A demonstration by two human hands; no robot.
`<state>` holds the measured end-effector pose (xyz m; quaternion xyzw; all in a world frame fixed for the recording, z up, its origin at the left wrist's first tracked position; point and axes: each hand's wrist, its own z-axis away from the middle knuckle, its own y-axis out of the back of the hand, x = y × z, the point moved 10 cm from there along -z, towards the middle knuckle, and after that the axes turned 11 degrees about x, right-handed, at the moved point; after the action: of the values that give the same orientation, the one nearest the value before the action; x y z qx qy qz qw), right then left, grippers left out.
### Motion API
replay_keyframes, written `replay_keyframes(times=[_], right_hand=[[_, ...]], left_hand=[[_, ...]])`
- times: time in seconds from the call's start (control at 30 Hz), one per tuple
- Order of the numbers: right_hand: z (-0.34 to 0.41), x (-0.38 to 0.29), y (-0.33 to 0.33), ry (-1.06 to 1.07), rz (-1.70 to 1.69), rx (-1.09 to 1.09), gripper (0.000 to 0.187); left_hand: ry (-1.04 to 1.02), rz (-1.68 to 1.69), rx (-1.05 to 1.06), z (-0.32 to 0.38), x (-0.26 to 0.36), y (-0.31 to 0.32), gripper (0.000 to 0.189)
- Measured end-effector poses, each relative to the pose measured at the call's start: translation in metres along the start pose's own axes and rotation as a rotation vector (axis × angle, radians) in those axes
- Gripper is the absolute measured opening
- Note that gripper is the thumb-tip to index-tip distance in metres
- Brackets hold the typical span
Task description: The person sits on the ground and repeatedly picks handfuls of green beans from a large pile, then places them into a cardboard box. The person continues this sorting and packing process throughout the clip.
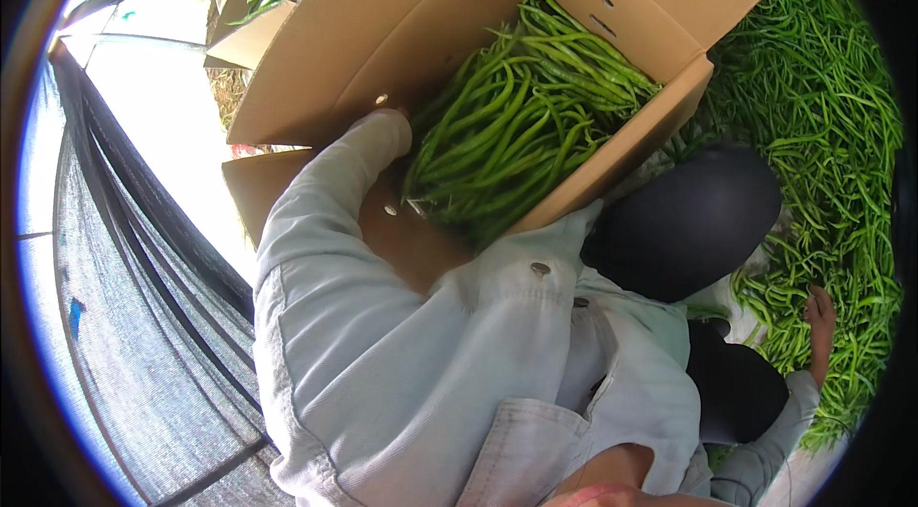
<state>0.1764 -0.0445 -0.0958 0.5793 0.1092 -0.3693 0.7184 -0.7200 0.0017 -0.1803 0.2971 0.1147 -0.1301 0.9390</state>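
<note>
Long green chili peppers [502, 127] lie bunched, mostly lengthwise, inside an open cardboard box [430, 12]. My left arm, in a pale denim sleeve, reaches into the box along its left wall. Only a dark sliver of my left hand [404, 112] shows past the cuff, beside the peppers; its fingers are hidden. At the lower right, my right hand [822, 317] is at a large heap of loose green chili peppers [825, 148], its fingers partly bent. Whether it grips any pepper is not clear.
Another cardboard box [247, 41] with green peppers stands behind at the upper left. Dark mesh netting [158, 292] hangs along the left side. My dark-clothed knees [688, 220] are between the open box and the heap. The box flaps stick outward.
</note>
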Motion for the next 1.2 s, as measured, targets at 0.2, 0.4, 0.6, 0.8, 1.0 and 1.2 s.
replay_keyframes(times=[0.2,0.4,0.6,0.8,1.0,1.2], right_hand=[[0.002,0.001,0.000,-0.047,-0.081,0.031,0.036],[0.003,0.000,0.007,0.030,-0.033,0.121,0.036],[0.002,0.007,0.005,-0.019,-0.044,0.059,0.036],[0.002,0.010,0.004,-0.044,-0.001,0.056,0.037],[0.004,0.015,0.005,-0.045,-0.010,0.027,0.041],[0.003,0.022,0.004,-0.058,-0.040,-0.012,0.040]], left_hand=[[-0.022,0.089,0.112,0.007,0.025,0.013,0.032],[-0.054,-0.009,0.191,-0.002,0.046,-0.012,0.030],[-0.010,-0.015,0.129,-0.011,0.025,-0.024,0.031],[0.008,-0.011,0.134,-0.007,0.025,-0.037,0.032],[0.080,-0.048,0.066,-0.007,0.000,-0.048,0.034],[-0.013,0.030,0.094,-0.002,0.034,-0.023,0.036]])
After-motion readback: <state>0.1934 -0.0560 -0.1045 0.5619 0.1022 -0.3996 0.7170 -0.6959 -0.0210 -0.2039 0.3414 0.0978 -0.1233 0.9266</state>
